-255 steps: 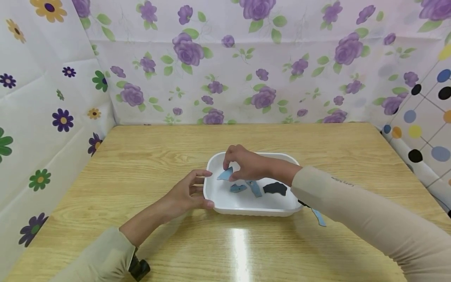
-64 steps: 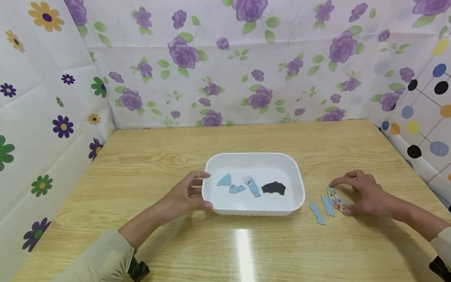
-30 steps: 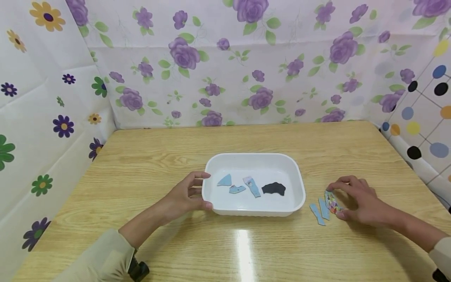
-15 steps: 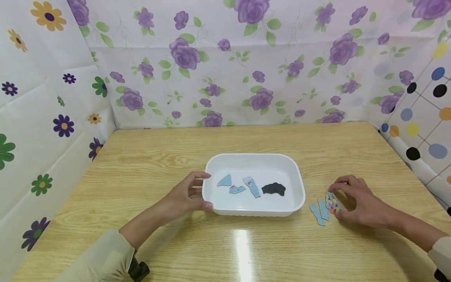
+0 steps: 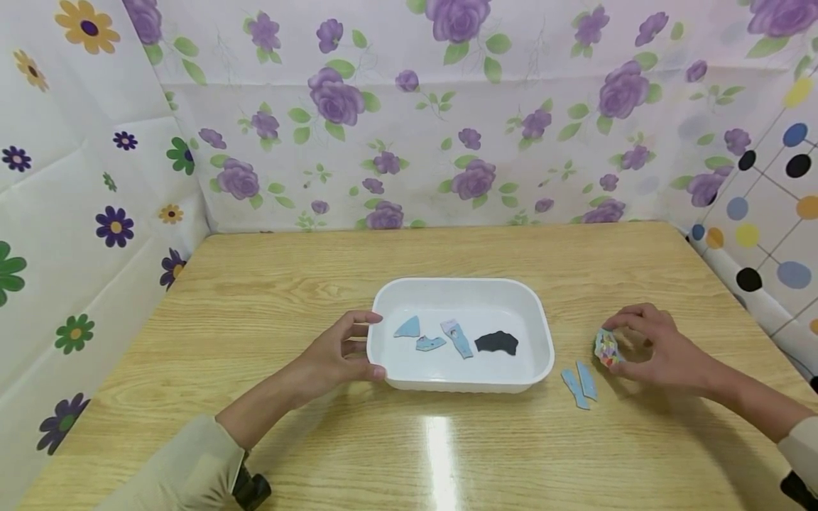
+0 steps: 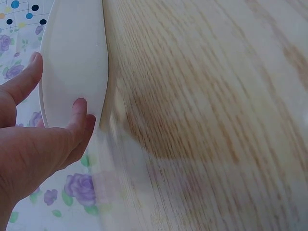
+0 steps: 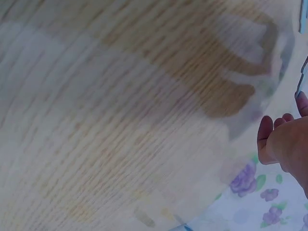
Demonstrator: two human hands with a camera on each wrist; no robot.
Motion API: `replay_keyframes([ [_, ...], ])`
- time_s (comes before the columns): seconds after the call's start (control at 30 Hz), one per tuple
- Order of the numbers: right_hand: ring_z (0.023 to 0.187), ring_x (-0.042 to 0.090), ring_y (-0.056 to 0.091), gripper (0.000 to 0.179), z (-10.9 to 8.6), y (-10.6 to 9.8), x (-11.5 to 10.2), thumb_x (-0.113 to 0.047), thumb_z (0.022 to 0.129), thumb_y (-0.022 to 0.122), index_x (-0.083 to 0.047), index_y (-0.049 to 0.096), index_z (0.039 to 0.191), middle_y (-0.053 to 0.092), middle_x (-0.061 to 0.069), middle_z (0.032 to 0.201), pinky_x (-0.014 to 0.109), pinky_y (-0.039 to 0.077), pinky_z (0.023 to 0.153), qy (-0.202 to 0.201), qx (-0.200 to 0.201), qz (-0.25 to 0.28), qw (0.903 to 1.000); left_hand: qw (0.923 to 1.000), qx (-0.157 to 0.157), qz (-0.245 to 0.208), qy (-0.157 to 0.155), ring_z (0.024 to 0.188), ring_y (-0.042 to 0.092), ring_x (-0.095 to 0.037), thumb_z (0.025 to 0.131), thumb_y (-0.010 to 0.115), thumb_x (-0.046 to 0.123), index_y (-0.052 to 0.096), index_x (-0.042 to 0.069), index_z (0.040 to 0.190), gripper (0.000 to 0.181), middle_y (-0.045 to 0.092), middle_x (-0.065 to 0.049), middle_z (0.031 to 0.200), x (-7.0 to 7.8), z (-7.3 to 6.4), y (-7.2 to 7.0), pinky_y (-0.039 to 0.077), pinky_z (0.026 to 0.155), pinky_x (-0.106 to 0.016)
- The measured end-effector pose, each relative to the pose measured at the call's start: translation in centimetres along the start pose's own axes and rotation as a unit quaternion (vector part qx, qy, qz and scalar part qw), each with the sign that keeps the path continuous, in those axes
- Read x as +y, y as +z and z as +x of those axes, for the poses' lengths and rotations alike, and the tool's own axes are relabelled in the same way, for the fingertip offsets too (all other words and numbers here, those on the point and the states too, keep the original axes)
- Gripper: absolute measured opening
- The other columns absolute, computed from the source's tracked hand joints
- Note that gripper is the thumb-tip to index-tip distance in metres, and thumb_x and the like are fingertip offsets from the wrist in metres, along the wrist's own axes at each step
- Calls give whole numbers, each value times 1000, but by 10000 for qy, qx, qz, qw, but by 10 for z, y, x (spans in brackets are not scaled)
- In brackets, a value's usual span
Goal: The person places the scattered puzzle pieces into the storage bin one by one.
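Note:
My left hand point(image 5: 327, 355) holds the left end of a white plastic tray point(image 5: 469, 382), its thumb at the front corner and its fingers along the rim. In the left wrist view the fingers lie against the tray's outer wall. On the right, my right hand point(image 5: 664, 355) pinches a flat, irregular piece with a multicoloured print point(image 5: 606, 348) between thumb and index finger, tilted up over the table. Just left of it, a light blue strip point(image 5: 586, 380) and a narrower blue strip point(image 5: 575, 389) lie side by side.
Inside the tray lie a blue triangular piece point(image 5: 407, 327), a small blue piece point(image 5: 431, 343), a longer printed piece point(image 5: 457, 339) and a black piece point(image 5: 496, 342). All stands on a wood-grain table point(image 5: 319, 262), with flowered cloth point(image 5: 409, 128) behind.
Earlier my right hand was in the tray with the blue triangle, which now lies there. Since then it has drawn the multicoloured piece next to the strips, then raised it. The left hand stays put.

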State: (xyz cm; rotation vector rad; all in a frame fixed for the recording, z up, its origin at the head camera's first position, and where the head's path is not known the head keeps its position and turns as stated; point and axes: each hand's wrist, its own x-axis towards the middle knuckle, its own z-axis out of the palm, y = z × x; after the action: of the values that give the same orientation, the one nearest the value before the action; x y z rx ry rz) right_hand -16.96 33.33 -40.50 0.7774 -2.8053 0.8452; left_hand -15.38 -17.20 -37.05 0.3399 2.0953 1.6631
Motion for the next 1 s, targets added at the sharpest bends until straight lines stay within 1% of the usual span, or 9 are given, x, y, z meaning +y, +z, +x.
replay_keyframes([
  [0.07,104,26,30,51,0,-2,1,-13,70,85,-11,61,116,41,10,122,29,39,68,147,-26,42,9999,10000,-13,-6,-5,130,43,-36,78,81,14,31,15,144,82,35,-18,145,0,0,0,49,95,-39],
  [0.17,106,27,30,50,1,-5,1,-14,72,84,-12,61,117,41,10,123,29,40,70,299,-70,132,9994,10000,-12,5,-22,130,43,-36,78,81,15,31,14,144,83,35,-18,146,1,0,0,49,95,-39],
  [0.37,110,30,31,51,2,-12,1,-15,75,82,-14,59,120,39,12,128,30,38,71,544,-251,174,9981,10000,7,14,-38,130,44,-35,78,81,15,30,13,145,83,36,-18,145,2,-1,0,49,95,-39],
  [0.5,112,34,31,50,6,-17,-2,-16,77,81,-13,58,121,38,16,131,33,38,73,605,-302,189,9975,10000,-14,-29,-17,130,44,-36,79,80,14,30,13,144,83,35,-19,145,1,0,0,50,94,-39],
  [0.7,116,35,30,49,12,-20,-8,-23,80,79,-12,57,123,37,17,134,38,38,76,774,-488,277,9954,10000,-6,-14,-30,130,44,-36,79,80,15,30,13,145,83,35,-19,145,1,0,0,50,94,-39],
  [0.87,117,36,30,50,14,-25,-9,-24,82,77,-13,56,125,37,17,133,34,36,77,865,-556,367,9940,10000,-14,-45,-57,130,44,-37,78,81,15,30,13,144,83,35,-19,145,1,0,0,50,94,-39],
  [1.0,117,35,30,50,18,-30,-10,-24,83,77,-13,56,126,37,17,133,31,36,77,798,-542,400,9945,10000,-9,-41,-66,130,44,-37,78,81,14,30,13,144,83,35,-19,145,1,0,0,50,94,-39],
])
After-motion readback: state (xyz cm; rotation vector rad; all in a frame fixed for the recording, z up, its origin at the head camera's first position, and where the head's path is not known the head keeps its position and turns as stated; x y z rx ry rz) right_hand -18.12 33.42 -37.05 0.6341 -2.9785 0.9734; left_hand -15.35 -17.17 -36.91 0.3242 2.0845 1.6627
